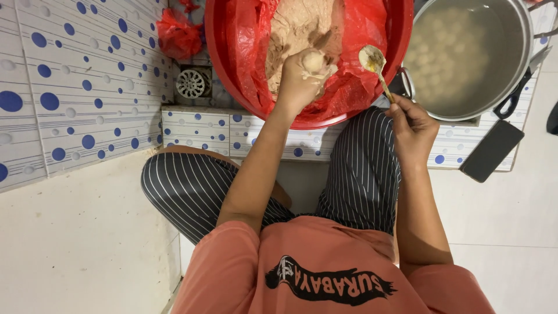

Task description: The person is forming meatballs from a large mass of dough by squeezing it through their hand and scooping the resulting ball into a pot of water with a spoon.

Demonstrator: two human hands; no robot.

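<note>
Your left hand (299,78) is fisted over the red basin (218,43), fingers pressed together around a lump of pale meat paste, and a smooth round ball (314,61) bulges out the top of the fist between thumb and forefinger. The ball sits on the fist, just above the paste mass.

Your right hand (412,125) pinches the thin handle of a spoon (373,61) between thumb and curled fingers. The spoon bowl faces up, smeared yellowish, hanging over the basin's right side near the ball but not touching it.

The basin is lined with a red plastic bag (354,35); inside it lies a heap of beige-pink paste (296,26), filling the middle.

To the right, a large metal pot (520,52) holds cloudy water with many pale round balls (444,52) sunk in it. It stands just beside the basin.

Both containers rest on a tiled ledge (197,125) with blue dots. A black phone (491,151) lies flat at the ledge's right end, below the pot. A round floor drain (192,83) sits left of the basin, with a crumpled red bag (177,35) above it. You are seated, striped trousers (360,168) on knees spread below the ledge.
</note>
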